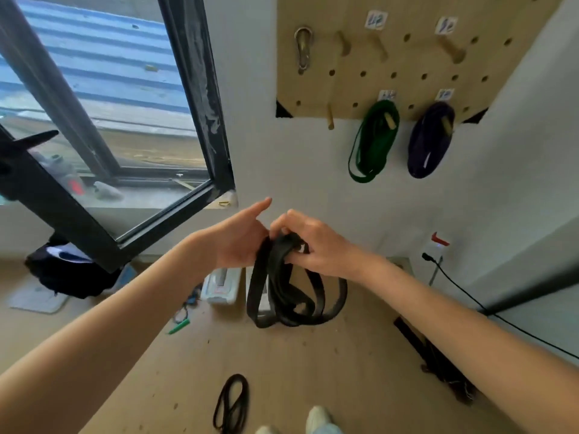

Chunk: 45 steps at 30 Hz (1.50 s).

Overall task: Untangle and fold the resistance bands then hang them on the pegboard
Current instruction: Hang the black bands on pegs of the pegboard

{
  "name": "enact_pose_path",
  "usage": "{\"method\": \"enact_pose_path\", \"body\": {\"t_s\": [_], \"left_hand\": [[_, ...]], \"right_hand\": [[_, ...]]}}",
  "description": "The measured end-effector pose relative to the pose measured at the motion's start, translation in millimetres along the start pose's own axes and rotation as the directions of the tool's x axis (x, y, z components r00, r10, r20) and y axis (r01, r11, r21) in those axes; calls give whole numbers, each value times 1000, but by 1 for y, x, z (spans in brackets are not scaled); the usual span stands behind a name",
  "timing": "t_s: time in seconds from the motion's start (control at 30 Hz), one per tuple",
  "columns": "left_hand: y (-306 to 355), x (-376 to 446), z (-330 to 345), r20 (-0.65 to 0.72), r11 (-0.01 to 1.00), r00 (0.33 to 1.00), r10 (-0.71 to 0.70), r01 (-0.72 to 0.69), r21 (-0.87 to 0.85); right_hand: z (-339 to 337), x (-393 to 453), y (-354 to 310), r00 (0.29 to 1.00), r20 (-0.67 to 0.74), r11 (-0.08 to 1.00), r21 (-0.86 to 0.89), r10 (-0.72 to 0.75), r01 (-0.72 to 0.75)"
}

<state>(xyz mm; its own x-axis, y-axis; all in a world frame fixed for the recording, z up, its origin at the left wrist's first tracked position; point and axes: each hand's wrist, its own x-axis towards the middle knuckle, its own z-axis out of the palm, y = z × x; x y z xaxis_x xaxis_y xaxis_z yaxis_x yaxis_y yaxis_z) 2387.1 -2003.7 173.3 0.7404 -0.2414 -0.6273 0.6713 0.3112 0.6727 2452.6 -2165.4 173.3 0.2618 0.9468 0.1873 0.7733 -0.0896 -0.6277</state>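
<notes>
While both hands bunch it: black band (291, 296) hangs in loops under them.
Right hand (316, 245): pinches the top.
Left hand (238, 239): holds it too (one finger straight).
Risk: loops slip, tangle again.

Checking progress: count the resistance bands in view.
4: green band and purple band hang on pegboard pegs, wide black band in both hands, thin black band on the floor.
</notes>
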Motion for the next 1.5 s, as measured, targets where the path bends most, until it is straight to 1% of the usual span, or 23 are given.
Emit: {"method": "enact_pose_path", "body": {"t_s": [0.1,0.17,0.27,0.33,0.37,0.43,0.53,0.6,0.67,0.7,0.8,0.83,0.87,0.93,0.97,1.0,1.1,1.17,1.23,1.3,1.37,1.43,1.5], "left_hand": [[29,10,18,114,972,993,35,-60,227],[46,19,36,133,898,989,63,-115,424],[67,40,64,119,674,980,159,-195,712],[87,60,81,68,501,983,172,-147,853],[98,69,88,49,452,985,168,-121,884],[122,87,101,38,459,985,168,-112,881],[156,114,120,113,546,983,143,-173,819],[175,132,135,149,574,979,140,-203,793],[194,146,151,153,556,975,162,-219,802],[203,152,157,149,540,974,172,-219,813],[225,168,171,88,474,971,221,-186,861],[232,175,176,56,392,962,268,-162,905],[238,182,178,31,260,938,346,-127,957],[245,196,179,43,6,843,536,-55,998],[247,202,179,70,-42,797,600,-55,998],[248,209,177,93,-38,761,642,-89,995],[253,223,170,118,89,638,761,-283,955],[261,232,165,128,89,569,812,-339,937],[273,243,162,145,59,565,812,-327,943],[288,253,163,151,87,581,800,-362,928],[307,264,165,154,160,537,829,-492,856],[325,278,164,106,226,477,872,-587,777],[341,296,161,26,261,447,894,-568,781]], "right_hand": [[-34,-4,7,978,-100,980,88,185,-177],[-57,-7,18,951,-122,956,101,285,-274],[-88,-11,39,917,-127,924,109,379,-366],[-114,-17,58,918,-111,921,130,381,-367],[-128,-22,69,923,-95,921,155,374,-357],[-156,-34,96,925,-48,912,197,376,-360],[-188,-49,136,926,4,923,80,378,-377],[-203,-54,153,937,26,922,169,350,-349],[-220,-54,165,948,23,897,318,317,-307],[-230,-54,169,949,-11,894,339,315,-293],[-263,-51,181,945,-97,935,205,312,-288],[-273,-48,185,946,-99,945,152,307,-291],[-283,-46,190,945,-100,946,128,310,-297],[-297,-41,201,940,-120,941,159,319,-299],[-302,-38,205,937,-142,938,189,318,-290],[-307,-34,209,934,-166,935,218,316,-278],[-321,-24,221,926,-218,928,284,308,-241],[-332,-20,230,919,-235,931,262,317,-255],[-344,-15,240,911,-269,946,173,313,-274],[-358,-9,249,876,-339,936,202,343,-289],[-371,-2,259,818,-429,916,293,383,-275],[-383,8,272,765,-502,905,343,403,-252],[-393,20,287,713,-554,897,352,429,-267]]}}
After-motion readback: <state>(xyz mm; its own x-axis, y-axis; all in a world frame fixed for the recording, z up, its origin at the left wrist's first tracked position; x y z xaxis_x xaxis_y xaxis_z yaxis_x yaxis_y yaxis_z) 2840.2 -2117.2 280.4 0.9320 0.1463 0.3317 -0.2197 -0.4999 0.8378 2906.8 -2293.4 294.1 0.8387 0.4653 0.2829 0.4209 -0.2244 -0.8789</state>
